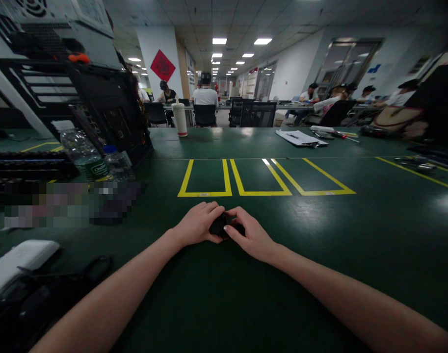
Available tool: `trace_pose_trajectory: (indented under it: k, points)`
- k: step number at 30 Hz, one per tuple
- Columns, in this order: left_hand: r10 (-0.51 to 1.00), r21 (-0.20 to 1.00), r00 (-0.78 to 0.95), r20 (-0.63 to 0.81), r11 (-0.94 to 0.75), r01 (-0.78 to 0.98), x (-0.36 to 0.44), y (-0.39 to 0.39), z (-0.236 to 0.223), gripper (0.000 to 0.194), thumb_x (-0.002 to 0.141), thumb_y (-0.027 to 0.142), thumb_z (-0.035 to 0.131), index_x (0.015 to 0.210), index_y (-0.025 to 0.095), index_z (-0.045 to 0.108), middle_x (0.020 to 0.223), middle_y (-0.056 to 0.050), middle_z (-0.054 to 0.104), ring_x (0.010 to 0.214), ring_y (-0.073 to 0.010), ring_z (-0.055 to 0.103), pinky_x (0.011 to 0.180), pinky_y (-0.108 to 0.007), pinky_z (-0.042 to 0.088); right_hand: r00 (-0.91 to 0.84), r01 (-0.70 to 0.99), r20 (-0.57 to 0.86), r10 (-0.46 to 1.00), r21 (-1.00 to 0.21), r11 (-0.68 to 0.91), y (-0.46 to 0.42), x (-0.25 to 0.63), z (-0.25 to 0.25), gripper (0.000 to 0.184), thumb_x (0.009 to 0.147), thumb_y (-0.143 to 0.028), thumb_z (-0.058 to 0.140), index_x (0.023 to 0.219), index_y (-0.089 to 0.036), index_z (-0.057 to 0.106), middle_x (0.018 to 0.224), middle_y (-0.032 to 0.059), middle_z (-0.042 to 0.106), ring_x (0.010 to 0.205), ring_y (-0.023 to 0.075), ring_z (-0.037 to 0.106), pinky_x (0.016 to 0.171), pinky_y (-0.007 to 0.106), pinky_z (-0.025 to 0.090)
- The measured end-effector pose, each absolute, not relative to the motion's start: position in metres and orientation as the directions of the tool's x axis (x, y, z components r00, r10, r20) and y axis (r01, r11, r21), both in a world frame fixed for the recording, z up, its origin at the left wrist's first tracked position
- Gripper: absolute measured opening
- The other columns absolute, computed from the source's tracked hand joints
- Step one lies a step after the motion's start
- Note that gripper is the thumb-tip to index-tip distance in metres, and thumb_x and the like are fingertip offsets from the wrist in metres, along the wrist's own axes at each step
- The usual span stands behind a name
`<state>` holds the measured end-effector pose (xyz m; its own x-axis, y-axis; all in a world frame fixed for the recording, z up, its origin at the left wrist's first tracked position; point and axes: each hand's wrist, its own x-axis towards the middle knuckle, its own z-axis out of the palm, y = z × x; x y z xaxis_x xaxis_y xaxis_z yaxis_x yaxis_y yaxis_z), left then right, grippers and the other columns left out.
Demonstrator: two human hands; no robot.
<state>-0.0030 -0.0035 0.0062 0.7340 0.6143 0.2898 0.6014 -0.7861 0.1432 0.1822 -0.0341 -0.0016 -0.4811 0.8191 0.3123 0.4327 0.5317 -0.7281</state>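
Observation:
A small black object [218,225] is between my two hands, low over the dark green table [224,284] or resting on it. Its kind is hard to make out because my fingers cover much of it. My left hand [199,223] is closed around its left side, thumb below and fingers over the top. From the right, my right hand [251,233] curls its fingers and thumb about the other side, with a dark part showing between them. Just beyond both hands lie yellow tape outlines [205,194] on the tabletop.
Computer hardware [106,108], a clear water bottle [80,152] and a blue-capped bottle [117,164] stand left. A white power strip [21,264] lies near left. Farther off are a white cup [179,120], a clipboard with paper [301,138] and a screwdriver [347,137]. People sit beyond.

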Motion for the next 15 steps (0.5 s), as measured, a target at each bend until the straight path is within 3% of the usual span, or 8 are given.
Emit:
trace_pose_trajectory:
  k: [8, 15]
  points:
    - [0.614, 0.113, 0.735, 0.289, -0.784, 0.61, -0.0004, -0.0025, 0.0053, 0.049, 0.061, 0.036, 0.068, 0.098, 0.015, 0.043, 0.093, -0.006, 0.051, 0.077, -0.0204, 0.049, 0.067, -0.03, 0.04, -0.464, 0.405, 0.457, 0.759, -0.652, 0.641, -0.0344, 0.1848, -0.0024, 0.017, 0.078, -0.02, 0.051, 0.095, -0.021, 0.048, 0.102, 0.0049, 0.047, 0.094, 0.0188, 0.048, 0.081, 0.036, 0.043]
    - [0.619, 0.137, 0.729, 0.291, -0.781, 0.609, -0.0019, -0.0033, 0.0057, 0.051, 0.062, 0.037, 0.067, 0.101, 0.016, 0.042, 0.095, -0.006, 0.051, 0.078, -0.0204, 0.049, 0.068, -0.031, 0.04, -0.453, 0.409, 0.372, 0.81, -0.721, 0.559, -0.0338, 0.1825, -0.0024, 0.028, 0.078, -0.021, 0.051, 0.105, -0.02, 0.042, 0.098, 0.0052, 0.05, 0.088, 0.0185, 0.051, 0.078, 0.038, 0.045]
